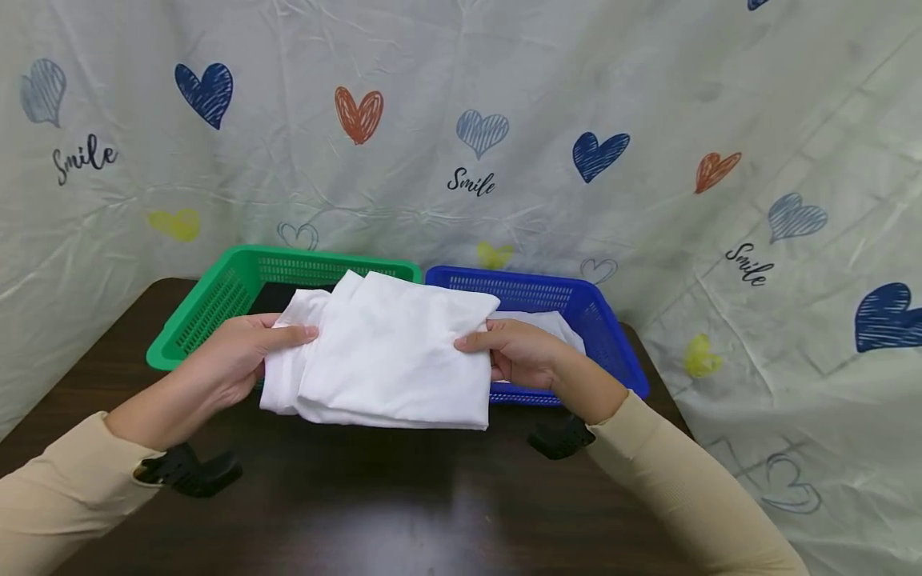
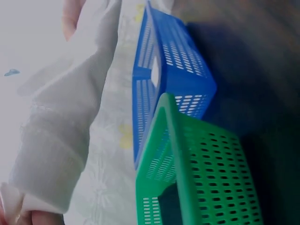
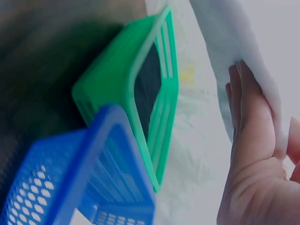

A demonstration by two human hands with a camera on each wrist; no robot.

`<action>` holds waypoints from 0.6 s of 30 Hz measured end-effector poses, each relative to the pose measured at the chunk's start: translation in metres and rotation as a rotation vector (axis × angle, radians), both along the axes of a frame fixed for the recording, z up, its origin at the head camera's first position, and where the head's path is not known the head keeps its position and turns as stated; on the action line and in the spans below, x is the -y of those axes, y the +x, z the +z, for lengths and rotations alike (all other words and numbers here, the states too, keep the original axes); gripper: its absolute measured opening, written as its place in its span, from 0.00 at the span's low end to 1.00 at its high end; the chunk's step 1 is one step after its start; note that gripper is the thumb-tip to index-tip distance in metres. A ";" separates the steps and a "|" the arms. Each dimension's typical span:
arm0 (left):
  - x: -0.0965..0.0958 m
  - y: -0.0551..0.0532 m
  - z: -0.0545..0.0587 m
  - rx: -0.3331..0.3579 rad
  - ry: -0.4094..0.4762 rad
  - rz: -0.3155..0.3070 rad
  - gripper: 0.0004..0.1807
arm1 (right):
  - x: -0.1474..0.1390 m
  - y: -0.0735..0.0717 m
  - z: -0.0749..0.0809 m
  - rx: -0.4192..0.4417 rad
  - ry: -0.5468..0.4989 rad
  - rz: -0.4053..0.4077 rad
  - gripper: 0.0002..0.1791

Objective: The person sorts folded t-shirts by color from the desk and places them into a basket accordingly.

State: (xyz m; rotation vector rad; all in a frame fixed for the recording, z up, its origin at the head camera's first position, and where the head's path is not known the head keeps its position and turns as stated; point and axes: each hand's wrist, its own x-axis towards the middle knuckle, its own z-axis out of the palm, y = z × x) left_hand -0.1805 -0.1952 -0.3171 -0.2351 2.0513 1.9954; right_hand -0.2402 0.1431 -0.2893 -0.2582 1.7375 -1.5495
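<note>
A folded white cloth point(image 1: 396, 352), perhaps a garment, is held up in front of two baskets. My left hand point(image 1: 241, 352) pinches its left end, thumb on top and fingers beneath. At the right edge my right hand point(image 1: 522, 352) grips it the same way; in the right wrist view the fingers of this hand point(image 3: 255, 136) lie under the fabric. The left wrist view shows the cloth point(image 2: 61, 117) from the side, raised above the basket rims, with only a little of the left hand visible at the bottom corner.
Behind the cloth, a green basket point(image 1: 209, 296) with dark fabric inside stands at left. Beside it on the right is a blue basket point(image 1: 612, 344) containing white fabric point(image 1: 551, 324). Both stand on a dark brown table point(image 1: 346, 496), against a heart-patterned curtain point(image 1: 418, 184).
</note>
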 end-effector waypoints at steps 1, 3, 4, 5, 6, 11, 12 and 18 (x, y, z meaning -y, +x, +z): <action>-0.002 -0.002 0.002 -0.006 0.000 0.000 0.33 | -0.001 -0.003 0.002 -0.009 0.009 0.004 0.21; -0.006 -0.007 0.006 -0.016 0.010 0.004 0.34 | -0.004 -0.007 0.006 -0.022 0.026 0.005 0.21; -0.008 -0.010 0.008 -0.019 0.012 0.003 0.34 | -0.005 -0.009 0.007 -0.026 0.031 -0.001 0.21; -0.010 -0.013 0.011 -0.022 0.015 0.003 0.33 | -0.006 -0.012 0.009 -0.029 0.035 -0.005 0.21; -0.011 -0.015 0.013 -0.022 0.018 0.004 0.33 | -0.007 -0.014 0.011 -0.032 0.039 -0.013 0.21; -0.022 -0.025 0.022 -0.016 0.035 0.015 0.28 | -0.016 -0.023 0.019 -0.038 0.056 -0.032 0.21; -0.025 -0.027 0.024 -0.012 0.038 0.020 0.28 | -0.019 -0.024 0.021 -0.037 0.060 -0.033 0.21; -0.042 -0.041 0.032 -0.004 0.004 0.041 0.32 | -0.034 -0.037 0.033 -0.037 0.074 -0.023 0.18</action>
